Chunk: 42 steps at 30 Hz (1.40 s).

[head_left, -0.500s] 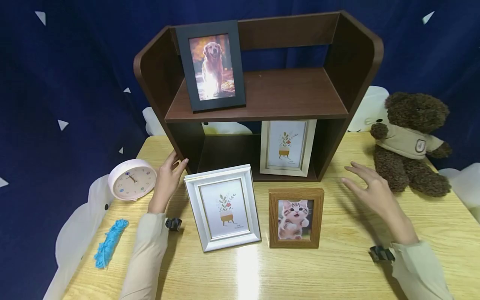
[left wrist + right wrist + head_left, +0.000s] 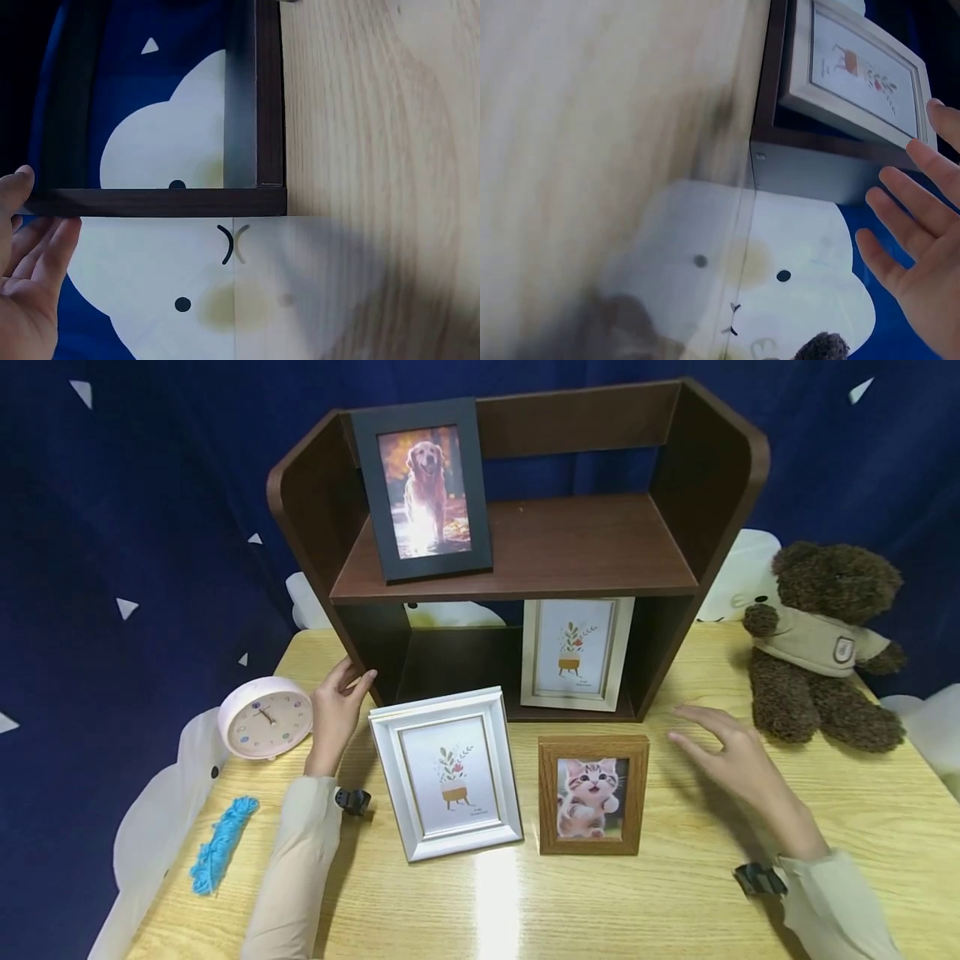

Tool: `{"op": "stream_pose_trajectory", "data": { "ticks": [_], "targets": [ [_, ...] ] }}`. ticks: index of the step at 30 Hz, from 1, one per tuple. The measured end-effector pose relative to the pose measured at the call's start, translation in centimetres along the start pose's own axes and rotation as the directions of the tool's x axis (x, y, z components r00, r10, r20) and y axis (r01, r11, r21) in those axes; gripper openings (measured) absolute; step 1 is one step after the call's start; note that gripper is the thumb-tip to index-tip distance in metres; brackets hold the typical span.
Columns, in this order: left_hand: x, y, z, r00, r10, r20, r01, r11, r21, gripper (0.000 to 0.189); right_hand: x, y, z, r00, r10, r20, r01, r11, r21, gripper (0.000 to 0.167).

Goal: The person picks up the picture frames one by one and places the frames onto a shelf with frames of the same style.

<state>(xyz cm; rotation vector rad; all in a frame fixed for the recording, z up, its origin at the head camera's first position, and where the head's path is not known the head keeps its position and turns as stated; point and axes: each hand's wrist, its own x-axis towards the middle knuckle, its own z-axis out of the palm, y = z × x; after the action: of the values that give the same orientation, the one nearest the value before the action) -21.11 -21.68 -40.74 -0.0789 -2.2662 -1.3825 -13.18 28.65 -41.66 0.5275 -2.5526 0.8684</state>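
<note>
My left hand [image 2: 335, 714] grips the left side panel of a dark brown bookshelf [image 2: 585, 539]. In the left wrist view the thumb lies on one side of that panel [image 2: 172, 202] and the fingertips touch the other. To the right of the shelf, my right hand [image 2: 738, 760] hangs over the table with fingers spread and nothing held. A black dog photo frame [image 2: 477, 485] leans on the upper shelf, and a cream plant-print frame [image 2: 528, 652] stands in the lower compartment at right. In front are a silver-white frame [image 2: 416, 839] and a wooden kitten-photo frame [image 2: 551, 793].
A round pink clock [image 2: 270, 722] stands left of my left hand, with a blue yarn bundle [image 2: 223, 847] nearer on the table [image 2: 420, 914]. A brown teddy bear [image 2: 825, 643] sits at the right. Behind the shelf hangs a dark blue curtain [image 2: 150, 527].
My right hand has shifted a little left and nearer to me. The left hand stays at the shelf's side panel, its forearm slightly further right.
</note>
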Motion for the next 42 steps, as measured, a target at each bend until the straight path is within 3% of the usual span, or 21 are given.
{"op": "stream_pose_trajectory", "data": {
  "ticks": [4, 9, 17, 20, 24, 27, 29, 35, 42],
  "targets": [
    [-0.1, -0.1, 0.0, 0.999, -0.011, -0.052, 0.008, 0.998, -0.056, 0.038, -0.3, -0.7, 0.4, 1.000, 0.020, 0.021, -0.021, 0.999, 0.034, 0.035],
    [-0.2, -0.1, 0.1, 0.995, -0.017, -0.094, 0.008, 0.995, -0.102, 0.039, -0.8, -1.1, 0.8, 1.000, 0.009, -0.008, -0.008, 0.996, 0.088, 0.034],
    [-0.3, -0.1, 0.1, 0.992, -0.039, -0.117, 0.029, 0.996, -0.088, 0.038, -2.0, -2.0, 1.2, 0.999, -0.010, -0.051, 0.021, 0.977, 0.211, 0.029],
    [-0.2, 0.0, 0.0, 0.993, -0.043, -0.114, 0.032, 0.994, -0.101, 0.037, -2.4, -2.5, 1.3, 0.998, -0.024, -0.052, 0.039, 0.951, 0.308, 0.029],
    [-0.5, 1.5, -0.3, 0.994, -0.032, -0.105, 0.019, 0.993, -0.118, 0.034, -3.0, -2.9, 1.7, 0.995, -0.065, -0.077, 0.092, 0.896, 0.434, 0.031],
    [-0.6, 1.3, -0.2, 0.994, -0.021, -0.106, 0.009, 0.994, -0.110, 0.034, -3.5, -3.0, 2.2, 0.987, -0.109, -0.114, 0.152, 0.858, 0.491, 0.033],
    [-0.4, 0.3, -0.1, 0.994, -0.015, -0.108, 0.003, 0.994, -0.106, 0.035, -3.8, -3.0, 2.5, 0.981, -0.139, -0.133, 0.189, 0.836, 0.515, 0.035],
    [-0.3, -0.3, 0.0, 0.994, -0.013, -0.110, 0.001, 0.993, -0.115, 0.036, -4.2, -3.4, 2.9, 0.976, -0.172, -0.136, 0.219, 0.793, 0.569, 0.040],
    [-0.2, -0.2, 0.1, 0.993, -0.014, -0.117, -0.001, 0.992, -0.127, 0.034, -4.5, -4.0, 3.3, 0.974, -0.199, -0.108, 0.223, 0.765, 0.604, 0.044]
  ]
}}
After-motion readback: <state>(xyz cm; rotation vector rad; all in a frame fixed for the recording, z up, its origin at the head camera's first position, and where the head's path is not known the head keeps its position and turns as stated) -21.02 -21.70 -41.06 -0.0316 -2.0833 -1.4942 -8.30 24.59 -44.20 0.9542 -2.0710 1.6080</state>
